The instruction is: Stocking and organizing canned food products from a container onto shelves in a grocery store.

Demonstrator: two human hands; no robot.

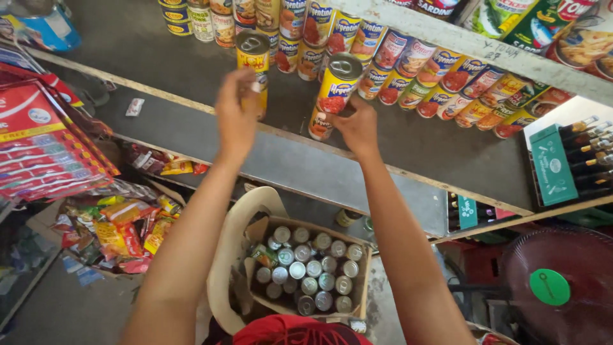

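Both hands reach up to a grey shelf [191,70] stocked with tins. The left hand [236,115] has its fingers [246,80] wrapped around a tall yellow can [254,61] that stands upright near the shelf's front edge, its pull-tab lid showing. The right hand [357,128] grips the lower part of a second yellow can [337,83], fingers closed on its base; this can leans towards a long row of similar cans [415,70] lined up behind it. Below the arms, an open cardboard box [361,287] sits inside a pale plastic chair [230,255], packed tightly with upright cans [310,271] whose silver tops face up. Snack packets [128,230] lie heaped at the lower left, and a dark red fan [555,281] stands at the lower right.
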